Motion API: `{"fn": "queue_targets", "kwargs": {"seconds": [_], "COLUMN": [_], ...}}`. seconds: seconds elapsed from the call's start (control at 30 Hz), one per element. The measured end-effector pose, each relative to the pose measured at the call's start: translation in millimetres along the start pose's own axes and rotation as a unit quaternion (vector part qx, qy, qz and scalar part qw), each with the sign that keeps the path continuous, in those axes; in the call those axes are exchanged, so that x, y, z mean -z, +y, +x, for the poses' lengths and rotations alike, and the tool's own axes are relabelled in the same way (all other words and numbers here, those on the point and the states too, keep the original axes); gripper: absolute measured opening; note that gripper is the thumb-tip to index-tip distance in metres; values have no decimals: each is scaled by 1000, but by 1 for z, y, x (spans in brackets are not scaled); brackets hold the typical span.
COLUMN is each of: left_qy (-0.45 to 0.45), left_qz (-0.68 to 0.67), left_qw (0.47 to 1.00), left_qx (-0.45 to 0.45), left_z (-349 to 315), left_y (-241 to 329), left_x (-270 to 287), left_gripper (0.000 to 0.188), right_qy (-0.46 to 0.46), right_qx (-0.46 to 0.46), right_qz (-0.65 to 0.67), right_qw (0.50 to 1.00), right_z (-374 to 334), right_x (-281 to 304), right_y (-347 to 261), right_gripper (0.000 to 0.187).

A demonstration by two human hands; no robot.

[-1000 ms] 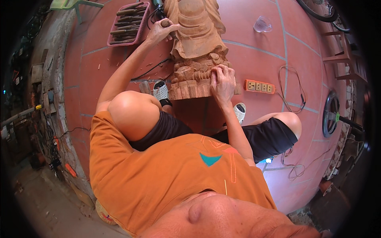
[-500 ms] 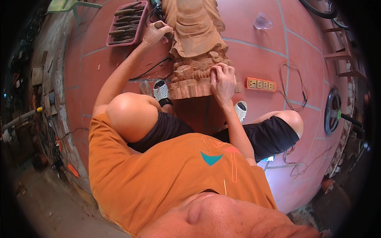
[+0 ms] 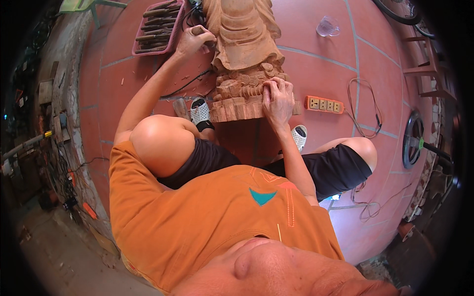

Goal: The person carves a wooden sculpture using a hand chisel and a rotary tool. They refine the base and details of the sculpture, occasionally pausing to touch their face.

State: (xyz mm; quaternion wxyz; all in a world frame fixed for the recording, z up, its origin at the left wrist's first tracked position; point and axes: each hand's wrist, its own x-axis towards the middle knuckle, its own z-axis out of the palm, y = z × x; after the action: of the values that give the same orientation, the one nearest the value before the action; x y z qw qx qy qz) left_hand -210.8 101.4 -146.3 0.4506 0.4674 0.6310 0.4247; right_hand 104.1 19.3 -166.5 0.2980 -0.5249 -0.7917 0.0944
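Observation:
A carved wooden statue (image 3: 242, 44) lies on the floor in front of me, its draped robe running away from me and its carved base (image 3: 237, 109) nearest. My left hand (image 3: 194, 41) is at the left side of the robe, thumb and fingers pinched together against the wood. Whatever sits between those fingertips is too small or hidden to name. My right hand (image 3: 278, 101) grips the right edge of the base, fingers curled over its carved relief.
A pink basket (image 3: 174, 42) of carving tools (image 3: 157, 29) stands at the far left. To the right are an orange power strip (image 3: 324, 104) with a cord and a clear cup (image 3: 328, 26). A black cable (image 3: 190, 83) and wood chips lie left of the statue; a wheel-like ring (image 3: 413, 139) stands far right.
My left hand has shifted slightly at the robe's side, its fingers turning a little. My right hand stays on the base, and the statue has barely moved in view.

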Motion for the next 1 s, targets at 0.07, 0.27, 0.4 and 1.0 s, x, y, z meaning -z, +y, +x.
{"fn": "queue_targets", "kwargs": {"seconds": [0.07, 0.27, 0.4, 1.0], "left_qy": [-4, 42, -6, -5], "left_qz": [30, -42, 0, 1], "left_qw": [998, 997, 1000, 1000], "left_qx": [48, -51, -30, -11], "left_z": [5, 0, -6, -9], "left_y": [7, -21, -8, 15], "left_x": [10, -9, -2, -4], "left_gripper": [12, 13, 14, 13], "right_qy": [1, -4, 3, 0], "right_qx": [2, -2, 0, -3], "right_qz": [0, 0, 4, 1], "right_qw": [1000, 1000, 1000, 1000], "right_z": [0, 0, 0, 0], "right_x": [0, -1, -1, 0], "right_y": [-1, -1, 0, -2], "right_gripper": [9, 8, 7, 8]}}
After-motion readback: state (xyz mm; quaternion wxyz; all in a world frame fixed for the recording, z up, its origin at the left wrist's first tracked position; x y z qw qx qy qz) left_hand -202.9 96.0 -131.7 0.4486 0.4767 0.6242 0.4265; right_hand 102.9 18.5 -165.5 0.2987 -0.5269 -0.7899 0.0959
